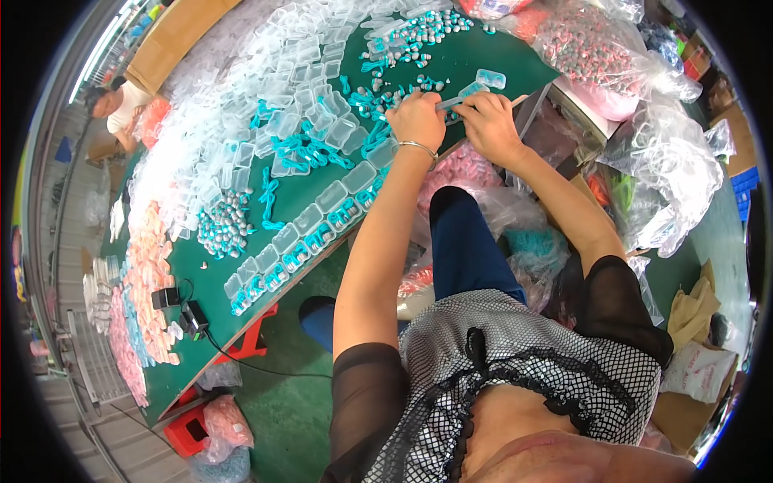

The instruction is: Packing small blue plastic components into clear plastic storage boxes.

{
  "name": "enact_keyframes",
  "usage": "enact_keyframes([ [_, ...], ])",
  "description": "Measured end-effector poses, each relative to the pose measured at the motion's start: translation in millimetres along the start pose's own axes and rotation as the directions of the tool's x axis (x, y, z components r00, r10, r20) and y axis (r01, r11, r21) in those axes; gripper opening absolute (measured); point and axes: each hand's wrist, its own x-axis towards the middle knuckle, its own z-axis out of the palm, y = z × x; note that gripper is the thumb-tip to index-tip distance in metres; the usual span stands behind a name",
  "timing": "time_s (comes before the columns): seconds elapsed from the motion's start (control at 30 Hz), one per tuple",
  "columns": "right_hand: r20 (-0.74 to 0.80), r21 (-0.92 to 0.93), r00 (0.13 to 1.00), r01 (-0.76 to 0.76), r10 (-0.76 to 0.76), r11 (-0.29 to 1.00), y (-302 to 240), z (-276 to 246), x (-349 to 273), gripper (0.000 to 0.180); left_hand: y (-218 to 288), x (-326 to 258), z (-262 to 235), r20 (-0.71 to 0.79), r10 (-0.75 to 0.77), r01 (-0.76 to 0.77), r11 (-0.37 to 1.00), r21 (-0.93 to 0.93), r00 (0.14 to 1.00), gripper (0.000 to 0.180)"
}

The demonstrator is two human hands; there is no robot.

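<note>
Upper middle of the frame: both hands meet over the far edge of a green surface (451, 60), just above the person's knee.
Left hand (416, 119): grip closed into a loose fist, knuckles up, fingertips tucked under at one end of a small clear case; a thin metal bangle (419, 147) sits on the wrist.
Right hand (488, 122): grip pressed together, thumb and forefinger pinching the other end of the same case.
Held thing: a small clear plastic case (456, 101) with turquoise inside, spanning the gap between the two hands.
Long axis: the case runs left to right in the picture, tilted a little upward toward the right, so each hand has one end.
Nearer hand: neither clearly; both touch it, the right hand showing the firmer pinch.
Just beyond the hands: a second clear case (490, 78) lies on the surface, up and right of the right hand, near but apart.
Left of the hands: loose turquoise cords (310, 151) among empty clear cases.
Lower left of centre: a row of filled cases (306, 241) along the near edge.
Left of that row: a heap of grey and turquoise beads (224, 225).
Right side of the frame: clear bags of stock (596, 48), contents too small to tell.
Upper left rim: another person (121, 105) seated at the same surface, well apart.
</note>
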Motion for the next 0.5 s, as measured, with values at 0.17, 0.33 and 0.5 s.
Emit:
enact_keyframes([
  [0.17,0.031,0.029,0.999,-0.034,0.034,0.999,-0.2,-7.8,-1.7,0.034,-1.8,-3.4,-4.4,0.004,0.029,-0.029,0.999,-0.014,1.0,0.028],
  [0.33,0.073,0.047,0.997,-0.03,0.026,0.998,2.8,-12.2,1.9,0.038,-3.1,-8.5,-11.5,0.039,0.1,-0.101,0.995,0.023,0.994,0.041],
  [0.5,0.052,0.082,0.996,-0.082,0.078,0.993,5.8,-17.0,6.9,0.046,-2.1,-9.1,-15.9,0.106,0.106,-0.114,0.991,0.076,0.989,0.056],
])
